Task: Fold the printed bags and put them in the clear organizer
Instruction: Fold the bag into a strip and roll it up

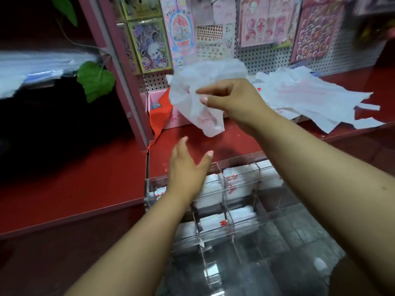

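Note:
My right hand holds up a crumpled white bag with faint red print above the red counter, pinching it between thumb and fingers. My left hand hovers lower, fingers spread and empty, just over the far edge of the clear organizer. Several compartments of the organizer hold folded white bags with red print. A loose pile of unfolded printed bags lies on the counter to the right.
A pink box with a red cloth sits at the back by a pink post. A pegboard wall hung with sticker packs stands behind. Green leaves hang at left above the red counter.

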Action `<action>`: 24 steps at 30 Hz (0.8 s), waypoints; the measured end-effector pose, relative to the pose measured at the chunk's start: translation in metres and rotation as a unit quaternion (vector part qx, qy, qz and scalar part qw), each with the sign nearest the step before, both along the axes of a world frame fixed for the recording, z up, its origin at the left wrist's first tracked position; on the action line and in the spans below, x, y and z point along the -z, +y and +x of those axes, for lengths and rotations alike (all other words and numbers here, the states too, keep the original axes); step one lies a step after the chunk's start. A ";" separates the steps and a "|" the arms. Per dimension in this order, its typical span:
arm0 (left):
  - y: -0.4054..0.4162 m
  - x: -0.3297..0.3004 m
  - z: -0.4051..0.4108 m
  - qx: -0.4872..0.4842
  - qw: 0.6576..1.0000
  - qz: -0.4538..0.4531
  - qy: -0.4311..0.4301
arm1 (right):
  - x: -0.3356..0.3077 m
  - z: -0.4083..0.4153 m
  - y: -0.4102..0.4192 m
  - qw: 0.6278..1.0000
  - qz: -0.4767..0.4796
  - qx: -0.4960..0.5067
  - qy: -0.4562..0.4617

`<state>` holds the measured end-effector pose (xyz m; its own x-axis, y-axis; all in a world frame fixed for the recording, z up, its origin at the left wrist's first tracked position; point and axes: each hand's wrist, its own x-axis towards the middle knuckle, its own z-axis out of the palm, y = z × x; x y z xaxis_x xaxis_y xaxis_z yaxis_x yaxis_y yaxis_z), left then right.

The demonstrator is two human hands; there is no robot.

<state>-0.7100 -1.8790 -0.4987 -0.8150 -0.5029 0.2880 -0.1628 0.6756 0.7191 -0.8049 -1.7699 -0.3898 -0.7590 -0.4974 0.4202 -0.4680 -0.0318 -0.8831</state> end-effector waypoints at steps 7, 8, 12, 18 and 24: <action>-0.025 -0.040 0.046 0.040 0.947 0.203 0.247 | 0.004 0.044 0.035 0.994 -0.090 -0.023 -0.061; -0.028 -0.046 0.048 0.044 0.940 0.249 0.230 | 0.007 0.045 0.038 0.993 -0.095 -0.021 -0.074; -0.034 -0.065 0.043 0.038 0.895 0.432 0.102 | 0.028 0.055 0.054 0.989 -0.097 -0.001 -0.109; -0.039 -0.068 0.024 0.003 0.870 0.493 -0.016 | 0.060 0.071 0.086 0.984 -0.079 0.031 -0.154; -0.040 -0.059 0.024 -0.027 0.838 0.543 0.036 | 0.060 0.074 0.099 0.994 0.046 0.096 0.007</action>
